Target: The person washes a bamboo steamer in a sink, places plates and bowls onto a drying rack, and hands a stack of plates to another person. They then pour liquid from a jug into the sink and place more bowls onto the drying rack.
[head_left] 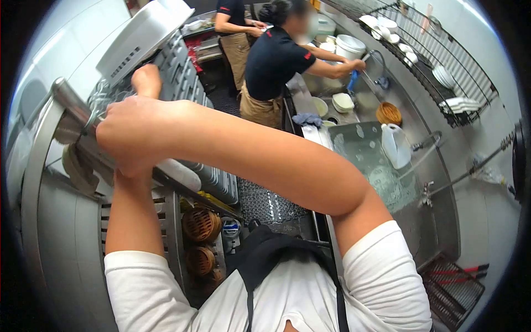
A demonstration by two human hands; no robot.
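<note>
My left hand point(146, 81) is raised at the upper left, curled just below a white plastic tub point(145, 40) that tilts over grey stacked crates point(176, 61). What its fingers hold is hidden. My right arm crosses in front of my left arm. My right hand point(134, 130) is closed beside the metal rack post point(74, 102), near some clear plastic point(102, 99); its far side hides what it grips.
Two people in dark shirts stand ahead, one at the sink point(354, 133) with a blue sprayer point(353, 81). A white jug point(396, 145) sits in the water. A wire rack point(437, 61) holds dishes on the right. Bamboo steamers point(201, 224) fill the lower left shelf.
</note>
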